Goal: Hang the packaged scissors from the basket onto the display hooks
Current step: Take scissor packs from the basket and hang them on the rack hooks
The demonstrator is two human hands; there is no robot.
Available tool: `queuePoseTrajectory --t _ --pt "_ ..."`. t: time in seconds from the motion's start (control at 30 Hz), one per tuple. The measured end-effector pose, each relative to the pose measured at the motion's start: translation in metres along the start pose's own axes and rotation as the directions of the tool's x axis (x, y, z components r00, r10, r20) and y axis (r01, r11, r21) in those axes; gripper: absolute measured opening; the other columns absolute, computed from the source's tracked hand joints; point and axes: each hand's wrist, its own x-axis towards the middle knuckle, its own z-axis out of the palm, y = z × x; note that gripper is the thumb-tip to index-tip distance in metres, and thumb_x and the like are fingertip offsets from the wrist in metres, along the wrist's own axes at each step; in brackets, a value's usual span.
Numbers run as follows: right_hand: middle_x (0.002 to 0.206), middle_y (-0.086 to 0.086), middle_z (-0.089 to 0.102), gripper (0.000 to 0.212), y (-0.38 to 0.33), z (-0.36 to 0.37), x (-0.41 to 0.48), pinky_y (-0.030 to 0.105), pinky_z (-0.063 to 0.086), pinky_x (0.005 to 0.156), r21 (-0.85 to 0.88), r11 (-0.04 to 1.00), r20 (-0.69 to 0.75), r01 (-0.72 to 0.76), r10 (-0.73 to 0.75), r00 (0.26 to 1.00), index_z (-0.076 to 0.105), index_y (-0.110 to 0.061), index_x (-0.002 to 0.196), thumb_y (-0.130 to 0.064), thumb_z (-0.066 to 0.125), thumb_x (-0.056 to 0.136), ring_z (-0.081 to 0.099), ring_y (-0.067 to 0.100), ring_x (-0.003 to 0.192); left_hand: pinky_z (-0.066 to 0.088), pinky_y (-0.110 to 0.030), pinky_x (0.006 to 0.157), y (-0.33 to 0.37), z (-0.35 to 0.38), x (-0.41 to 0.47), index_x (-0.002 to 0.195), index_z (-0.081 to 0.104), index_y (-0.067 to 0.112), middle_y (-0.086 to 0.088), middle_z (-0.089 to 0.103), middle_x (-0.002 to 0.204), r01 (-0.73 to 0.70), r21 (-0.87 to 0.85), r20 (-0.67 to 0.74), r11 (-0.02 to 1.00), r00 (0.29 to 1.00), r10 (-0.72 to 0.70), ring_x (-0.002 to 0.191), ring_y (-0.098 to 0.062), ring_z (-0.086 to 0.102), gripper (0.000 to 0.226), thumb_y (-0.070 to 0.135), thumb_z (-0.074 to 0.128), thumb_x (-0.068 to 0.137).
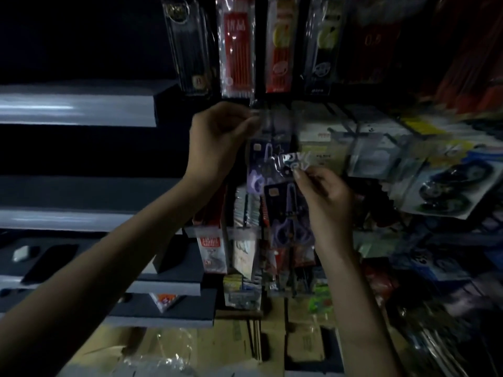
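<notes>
Both raised: left hand (217,137) pinches hung pack (258,159) top; right hand (324,197), at its 4 o'clock, pinches scissors pack (288,219). Blur hides how either hangs.

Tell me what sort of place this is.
Most likely a stationery shop: pen packs hang in a row up top, scissors packs below, and cardboard boxes sit on the floor.
</notes>
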Motion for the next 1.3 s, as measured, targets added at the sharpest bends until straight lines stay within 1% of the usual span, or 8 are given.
queuePoseTrajectory --t 0.2,0.33,0.43,0.57,0.8,1.0,1.13,1.3 --pt "0.093 -0.004 0.075 0.011 -0.002 0.025 0.001 0.014 0.051 0.074 0.072 0.997 -0.031 0.013 -0.01 0.999 0.073 -0.012 0.099 -0.023 0.073 0.097 0.071 0.002 0.088 0.059 -0.032 0.08 -0.007 0.006 -0.004 0.101 0.078 0.004 -0.009 0.079 0.093 0.1 -0.151 -0.018 0.983 0.994 -0.103 0.083 -0.016 0.072 0.013 0.016 0.077 0.095" --pt "0.093 0.002 0.076 0.018 0.004 0.038 0.01 0.02 0.052 0.075 0.061 0.995 -0.08 0.08 -0.075 0.994 0.074 -0.006 0.099 -0.023 0.073 0.096 0.072 0.011 0.089 0.058 -0.025 0.074 -0.01 0.01 -0.009 0.102 0.079 0.003 -0.005 0.078 0.088 0.135 -0.211 -0.028 0.968 0.989 -0.144 0.08 -0.013 0.072 0.014 0.016 0.075 0.097" --pt "0.09 0.0 0.075 0.012 0.008 0.045 0.018 0.021 0.052 0.076 0.057 0.994 -0.116 0.094 -0.087 0.989 0.073 -0.008 0.097 -0.021 0.073 0.096 0.071 0.008 0.087 0.063 -0.031 0.083 -0.013 0.01 -0.008 0.102 0.08 0.001 -0.008 0.081 0.092 0.124 -0.206 -0.032 0.971 0.99 -0.134 0.091 -0.018 0.078 0.017 0.017 0.076 0.097" --pt "0.087 -0.007 0.073 0.004 0.011 0.047 0.028 0.015 0.05 0.074 0.07 0.994 -0.139 0.089 -0.078 0.987 0.072 -0.012 0.096 -0.016 0.071 0.096 0.068 -0.004 0.081 0.061 -0.029 0.085 -0.017 0.008 -0.003 0.098 0.079 -0.002 -0.011 0.08 0.096 0.09 -0.18 -0.003 0.979 0.996 -0.092 0.094 -0.017 0.077 0.019 0.016 0.074 0.098" --pt "0.08 -0.007 0.072 0.008 0.011 0.054 0.035 0.018 0.051 0.07 0.054 0.992 -0.127 0.112 -0.105 0.986 0.071 -0.013 0.088 -0.012 0.07 0.095 0.067 -0.002 0.075 0.057 -0.021 0.078 -0.024 0.012 -0.005 0.094 0.078 0.003 -0.002 0.078 0.086 -0.002 -0.139 -0.012 0.99 1.0 0.001 0.085 -0.006 0.074 0.014 0.014 0.071 0.1" --pt "0.074 0.001 0.068 0.016 0.012 0.058 0.041 0.025 0.046 0.062 0.056 0.995 -0.146 0.085 -0.076 0.986 0.07 -0.001 0.085 -0.015 0.069 0.093 0.057 0.007 0.067 0.057 -0.023 0.079 -0.027 0.01 -0.001 0.092 0.077 0.001 -0.008 0.077 0.086 -0.045 -0.131 0.004 0.99 0.999 0.046 0.083 -0.008 0.072 0.017 0.015 0.071 0.1" --pt "0.07 -0.003 0.066 0.011 0.013 0.061 0.046 0.024 0.045 0.06 0.03 0.997 -0.167 0.064 -0.059 0.984 0.068 -0.01 0.08 -0.011 0.07 0.091 0.055 0.002 0.062 0.059 -0.029 0.081 -0.029 0.01 -0.001 0.093 0.077 -0.002 -0.012 0.078 0.088 -0.062 -0.132 0.001 0.989 0.998 0.063 0.084 -0.013 0.073 0.019 0.014 0.07 0.1" --pt "0.069 -0.009 0.067 0.011 0.017 0.064 0.048 0.022 0.045 0.062 0.0 0.999 -0.154 0.044 -0.044 0.987 0.068 -0.015 0.08 -0.01 0.071 0.09 0.055 -0.005 0.061 0.059 -0.027 0.08 -0.028 0.011 0.0 0.089 0.078 0.004 -0.001 0.077 0.08 -0.038 -0.148 -0.014 0.988 0.999 0.036 0.079 -0.01 0.072 0.015 0.013 0.072 0.099"
